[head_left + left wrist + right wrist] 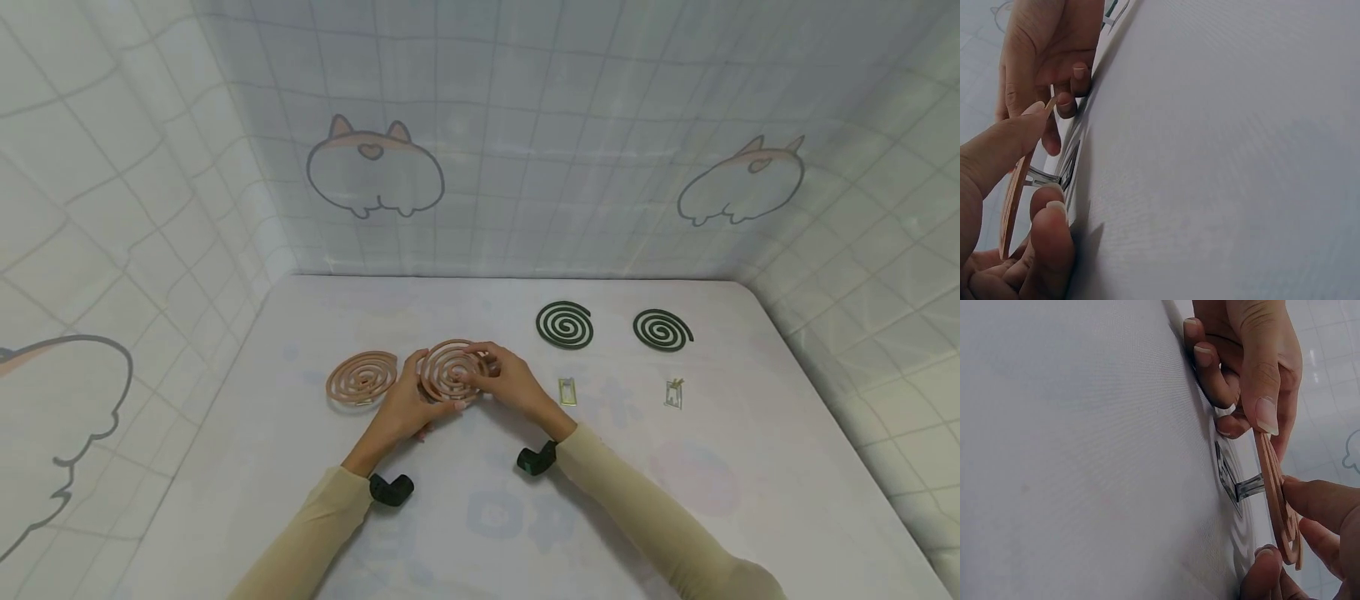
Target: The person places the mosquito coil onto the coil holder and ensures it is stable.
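Note:
A brown mosquito coil [444, 390] is held between both hands at the left-centre of the table. My left hand [407, 410] pinches its near left edge, with the thumb along the rim. My right hand [508, 382] grips it from the right, thumb on the upper face near the centre and fingers by the rim. Beneath the coil, a small metal coil stand [1227, 478] has its upright tab reaching the underside; whether it is fixed there I cannot tell. A second brown mosquito coil [363, 377] sits just left of my left hand, slightly raised off the table.
Two green mosquito coils [565, 325] [662, 331] lie flat at the back right. Nearer, a yellowish metal stand [567, 392] and a silver one [674, 394] lie on the white table [480, 550]. Tile-patterned cloth walls [540, 167] enclose the back and sides.

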Demonstrator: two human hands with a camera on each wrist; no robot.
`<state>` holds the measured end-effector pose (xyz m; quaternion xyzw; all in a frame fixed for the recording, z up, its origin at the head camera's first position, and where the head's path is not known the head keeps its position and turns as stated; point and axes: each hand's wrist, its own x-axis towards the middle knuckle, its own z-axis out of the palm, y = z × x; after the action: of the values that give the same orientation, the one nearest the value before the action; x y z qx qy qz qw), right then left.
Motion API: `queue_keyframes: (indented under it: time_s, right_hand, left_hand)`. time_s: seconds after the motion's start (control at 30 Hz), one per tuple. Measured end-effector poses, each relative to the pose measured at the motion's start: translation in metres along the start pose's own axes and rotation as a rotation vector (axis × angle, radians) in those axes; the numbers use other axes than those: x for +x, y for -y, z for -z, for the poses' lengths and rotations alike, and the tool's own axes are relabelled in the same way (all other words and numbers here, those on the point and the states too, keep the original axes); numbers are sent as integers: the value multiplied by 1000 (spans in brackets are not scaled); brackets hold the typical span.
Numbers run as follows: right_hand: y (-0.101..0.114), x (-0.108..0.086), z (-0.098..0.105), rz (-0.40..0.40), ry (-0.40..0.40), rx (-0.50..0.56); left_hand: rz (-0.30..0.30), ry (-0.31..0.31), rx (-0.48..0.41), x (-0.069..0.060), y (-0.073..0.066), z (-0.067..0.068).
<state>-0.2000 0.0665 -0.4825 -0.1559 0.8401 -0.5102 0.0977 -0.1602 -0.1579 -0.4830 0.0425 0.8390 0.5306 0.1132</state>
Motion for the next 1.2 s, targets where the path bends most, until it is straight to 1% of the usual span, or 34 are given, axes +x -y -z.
queue_keyframes:
  time_s: [0.23, 0.4, 0.6, 0.7, 1.0, 1.1, 1.2]
  right_hand:
    - [-2, -3, 3, 18, -9, 0]
    - [-4, -4, 4, 12, 1, 31]
    - [-3, -6, 7, 2, 6, 55]
    - [-1, -8, 9, -3, 4, 45]
    - [-2, -11, 12, -1, -37, 5]
    - [-3, -12, 14, 5, -48, -1]
    - [-4, -14, 16, 14, -64, -21]
  left_hand:
    - [-23, -15, 13, -2, 0, 2]
    - [-42, 0, 25, -2, 0, 2]
    - [-23, 5, 30, -5, -3, 2]
    - [-18, 6, 37, -7, -4, 3]
    - [-12, 13, 45, -8, -1, 6]
    - [-16, 13, 36, -10, -1, 8]
    - [-29, 16, 47, -11, -2, 9]
